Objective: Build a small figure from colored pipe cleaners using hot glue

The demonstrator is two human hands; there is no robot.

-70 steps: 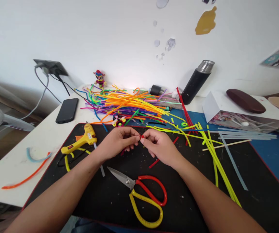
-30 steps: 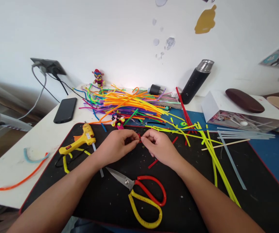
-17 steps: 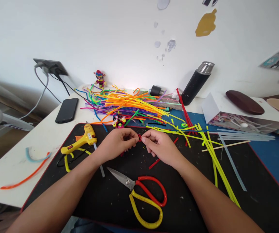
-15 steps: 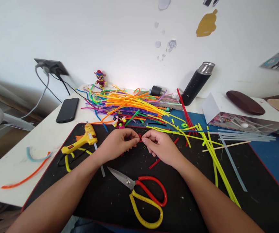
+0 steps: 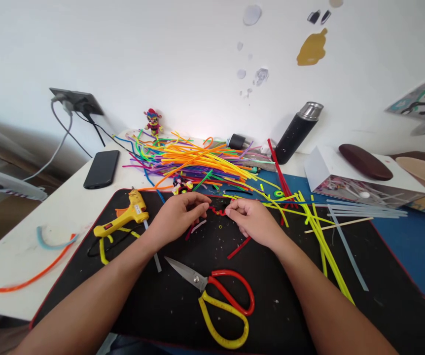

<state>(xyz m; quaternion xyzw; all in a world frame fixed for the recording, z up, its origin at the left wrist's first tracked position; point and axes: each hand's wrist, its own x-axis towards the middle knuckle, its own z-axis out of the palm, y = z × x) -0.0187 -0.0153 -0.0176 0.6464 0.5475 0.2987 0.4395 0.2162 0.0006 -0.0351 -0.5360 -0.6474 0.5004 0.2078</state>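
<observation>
Red strip [image 5: 223,213] between hands [image 5: 178,217], glue-gun label [image 5: 137,208] unreadable

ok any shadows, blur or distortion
All in the head view: soft shadow beside the black, silver-topped thermos; white fan-like object blurred at left edge; forearms stretched toward lower corners; small bent red strip between the fingers lacks fine detail.

Soft, bright light w/ faint shadows (distort. nr edges)
</observation>
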